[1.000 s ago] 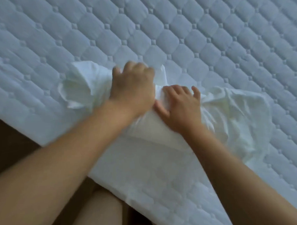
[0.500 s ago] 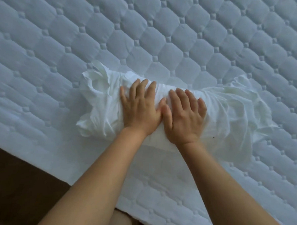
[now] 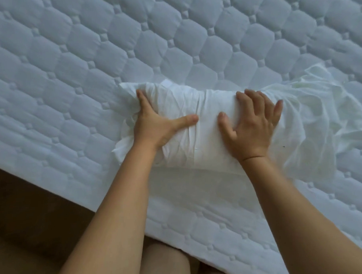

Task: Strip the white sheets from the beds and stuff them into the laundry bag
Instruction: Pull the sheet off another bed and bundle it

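**Now both hands press the rolled sheet [image 3: 198, 126] on the mattress [image 3: 172, 34]**

Head view: the sheet lies as a tight white roll on the quilted mattress, near its front edge and a little right of the frame's middle. The roll runs left to right. Its left end is a small bunch of folds. Its right end is loose, with thin crumpled cloth spreading over the mattress toward the frame's right edge.

The left hand [image 3: 155, 127] rests palm down on the roll's left end, thumb stretched straight across the roll and forefinger straight along the end. Its other fingers are hidden in the folds, so how they lie cannot be told; what shows is spread and clamps nothing. The right hand [image 3: 251, 126] lies on the roll's right part, fingers apart and slightly bent over the top, pressing, not pinching. A bare stretch of roll shows between the two thumbs.

The left forearm [image 3: 117, 210] and right forearm [image 3: 291, 204] reach in from the bottom and cover parts of the mattress edge; the right wrist also hides some of the roll's near side. Dark brown floor [image 3: 24, 203] fills the lower left, below the mattress edge. A bare leg [image 3: 164, 260] shows at the bottom between the forearms, just beside that edge
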`<state>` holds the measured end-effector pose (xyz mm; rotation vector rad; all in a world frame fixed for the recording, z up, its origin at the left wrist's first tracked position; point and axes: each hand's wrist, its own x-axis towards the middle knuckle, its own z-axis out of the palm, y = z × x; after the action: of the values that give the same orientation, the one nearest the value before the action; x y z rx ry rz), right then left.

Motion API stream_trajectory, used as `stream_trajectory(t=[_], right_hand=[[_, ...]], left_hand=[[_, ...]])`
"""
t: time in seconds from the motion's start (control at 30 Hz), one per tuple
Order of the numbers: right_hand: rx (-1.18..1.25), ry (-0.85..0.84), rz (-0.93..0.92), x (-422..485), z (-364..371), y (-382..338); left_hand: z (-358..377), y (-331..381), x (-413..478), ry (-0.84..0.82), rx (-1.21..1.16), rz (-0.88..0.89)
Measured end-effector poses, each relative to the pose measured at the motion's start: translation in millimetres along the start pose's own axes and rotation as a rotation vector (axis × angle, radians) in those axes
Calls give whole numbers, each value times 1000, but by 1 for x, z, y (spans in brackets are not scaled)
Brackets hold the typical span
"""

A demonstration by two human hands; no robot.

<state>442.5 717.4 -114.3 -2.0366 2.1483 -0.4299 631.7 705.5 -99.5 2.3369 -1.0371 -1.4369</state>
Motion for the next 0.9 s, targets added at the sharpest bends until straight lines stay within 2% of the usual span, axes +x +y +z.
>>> stream_trajectory(t=[0.13, 0.3, 0.37, 0.43, 0.53, 0.63, 0.77, 0.83, 0.9], right_hand=[[92, 61, 100, -10, -6, 6], [353, 83, 286, -12, -25, 35], [388, 25, 426, -12, -42, 57], [278, -112, 550, -14, -56, 84], [179, -305, 627, -16, -71, 123], [132, -393, 714, -23, -79, 157], [257, -508, 740, -39, -85, 191], [371, -488, 713, -39, -86, 196], [452, -472, 707, -36, -87, 195]], left_hand=[[-3, 6, -9, -56, -268, -80], [-4, 23, -27, -453, -516, -198], [10, 28, -32, -496, -523, -214], [31, 29, -38, -480, -536, -229], [59, 27, -43, -347, -573, -206], [72, 30, -49, -146, -523, -177], [70, 31, -50, 109, -198, -104], [71, 31, -59, 276, 45, -64], [87, 34, -79, 354, 244, -16]])
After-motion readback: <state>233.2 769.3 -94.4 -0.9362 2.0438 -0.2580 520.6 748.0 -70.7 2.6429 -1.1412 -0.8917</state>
